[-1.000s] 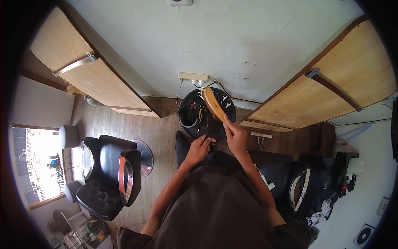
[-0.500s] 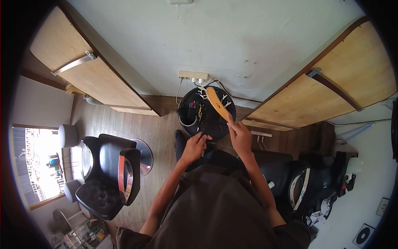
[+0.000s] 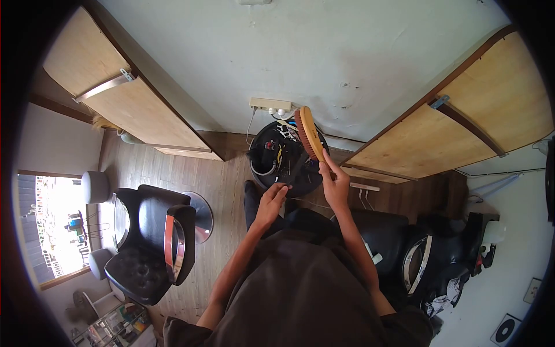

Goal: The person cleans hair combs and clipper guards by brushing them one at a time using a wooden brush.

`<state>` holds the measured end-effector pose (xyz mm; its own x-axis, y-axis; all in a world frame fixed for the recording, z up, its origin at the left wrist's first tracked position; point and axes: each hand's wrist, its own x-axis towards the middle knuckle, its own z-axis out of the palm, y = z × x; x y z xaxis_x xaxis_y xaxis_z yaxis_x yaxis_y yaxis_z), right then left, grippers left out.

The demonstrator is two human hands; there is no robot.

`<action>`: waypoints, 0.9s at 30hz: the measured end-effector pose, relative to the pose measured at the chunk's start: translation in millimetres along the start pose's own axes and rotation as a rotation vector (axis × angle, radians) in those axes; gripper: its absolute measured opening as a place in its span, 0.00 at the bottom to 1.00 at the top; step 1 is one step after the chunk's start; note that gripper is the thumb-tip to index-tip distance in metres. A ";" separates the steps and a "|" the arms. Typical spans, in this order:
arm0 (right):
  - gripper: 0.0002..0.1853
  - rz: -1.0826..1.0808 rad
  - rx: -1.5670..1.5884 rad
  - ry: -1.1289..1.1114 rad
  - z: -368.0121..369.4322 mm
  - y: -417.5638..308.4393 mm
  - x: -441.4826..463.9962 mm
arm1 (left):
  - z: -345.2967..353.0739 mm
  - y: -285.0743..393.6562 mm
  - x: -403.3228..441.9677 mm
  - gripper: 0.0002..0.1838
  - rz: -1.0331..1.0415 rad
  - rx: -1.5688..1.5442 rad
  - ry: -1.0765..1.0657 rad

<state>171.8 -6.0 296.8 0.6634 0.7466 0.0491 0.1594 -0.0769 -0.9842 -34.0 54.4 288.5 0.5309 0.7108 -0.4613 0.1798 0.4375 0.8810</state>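
Note:
A wooden brush (image 3: 313,134) with reddish-brown bristles on its left side is held upright by its lower end in my right hand (image 3: 335,182). My left hand (image 3: 271,203) is closed in a pinch at the near edge of a round black tray (image 3: 308,186); a thin dark thing seems to stick out from its fingertips, too small to make out. On the tray lie white clips (image 3: 287,130), a yellow item (image 3: 280,153) and a dark cup (image 3: 263,168) at the left.
A black salon chair (image 3: 139,274) stands on the left, another (image 3: 381,231) on the right. Wooden panels (image 3: 139,110) lean on both sides. A power strip (image 3: 270,104) with cords is on the wall behind the tray.
The brush has risen and turned, so its bristles now show on the left. My right hand has shifted slightly right. My left hand has moved a little, its fingers drawn closer together.

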 end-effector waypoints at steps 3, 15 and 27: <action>0.22 -0.122 -0.160 -0.024 -14.5 -0.7 -3.6 | -6.2 -4.0 2.2 0.10 -0.002 -0.071 0.018; 0.28 -0.399 -0.527 -0.247 -28.4 -2.9 -44.3 | -12.7 3.3 4.4 0.08 -0.003 -0.199 0.008; 0.28 -0.345 -0.394 -0.193 -16.6 -5.2 -53.7 | 3.5 9.2 -1.0 0.08 0.009 -0.217 -0.018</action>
<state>147.4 -56.7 302.1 0.3840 0.8771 0.2886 0.6295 -0.0200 -0.7768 -30.0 55.8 297.5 0.5465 0.7063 -0.4501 -0.0069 0.5412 0.8409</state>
